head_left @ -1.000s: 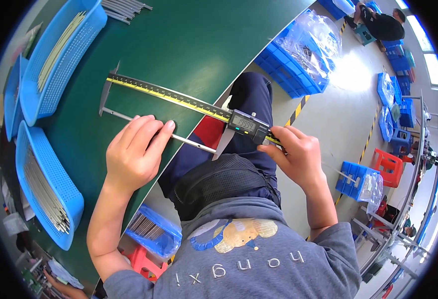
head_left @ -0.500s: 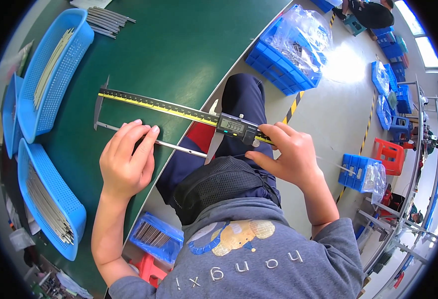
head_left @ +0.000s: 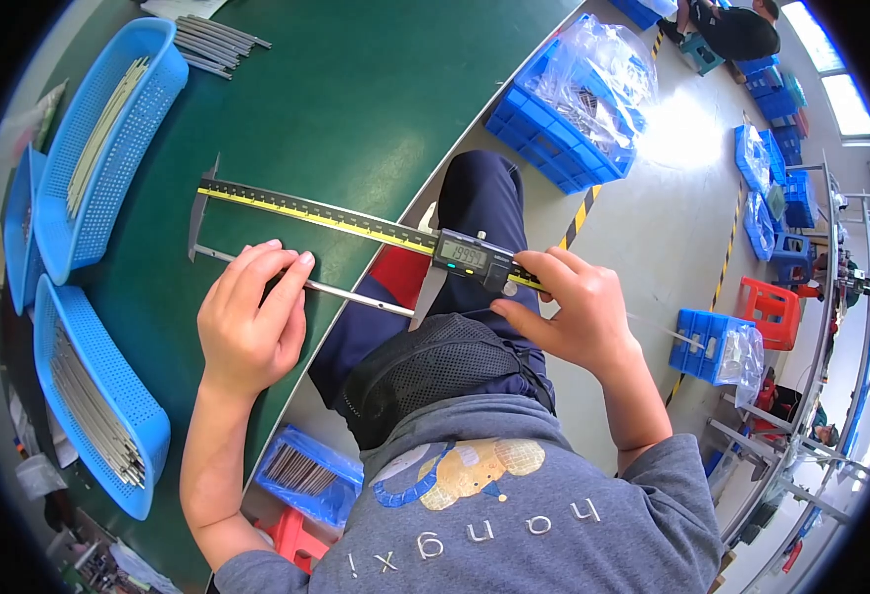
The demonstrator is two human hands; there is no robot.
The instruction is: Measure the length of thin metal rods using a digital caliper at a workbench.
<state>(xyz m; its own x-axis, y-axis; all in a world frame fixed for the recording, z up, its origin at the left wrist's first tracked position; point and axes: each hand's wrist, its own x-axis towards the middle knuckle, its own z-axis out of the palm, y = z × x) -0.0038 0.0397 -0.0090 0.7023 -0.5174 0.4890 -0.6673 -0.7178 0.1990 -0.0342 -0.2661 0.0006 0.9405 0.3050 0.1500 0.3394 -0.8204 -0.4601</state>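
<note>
My left hand [head_left: 254, 322] is closed on a thin metal rod [head_left: 359, 298], its fingers covering the rod's middle. The rod lies between the long jaws of a digital caliper [head_left: 316, 213], roughly parallel to its yellow-marked beam. One rod end is by the fixed jaw [head_left: 196, 223] over the green table; the other meets the sliding jaw [head_left: 428, 297] above my lap. My right hand [head_left: 585, 309] grips the caliper at its right end, beside the display housing [head_left: 467, 255], thumb below and fingers above.
Light-blue perforated baskets [head_left: 163, 428] with rods stand on the green table [head_left: 356, 89] at left. Loose rods [head_left: 212, 45] lie at its far side. Blue crates [head_left: 544, 139] with plastic bags, a red stool [head_left: 770, 312] and metal racking occupy the floor at right. Another person [head_left: 737, 30] sits far off.
The caliper has shifted slightly right and nearer to me. Its sliding jaw now shows clearly against the rod's end. Both hands keep almost the same place and grip.
</note>
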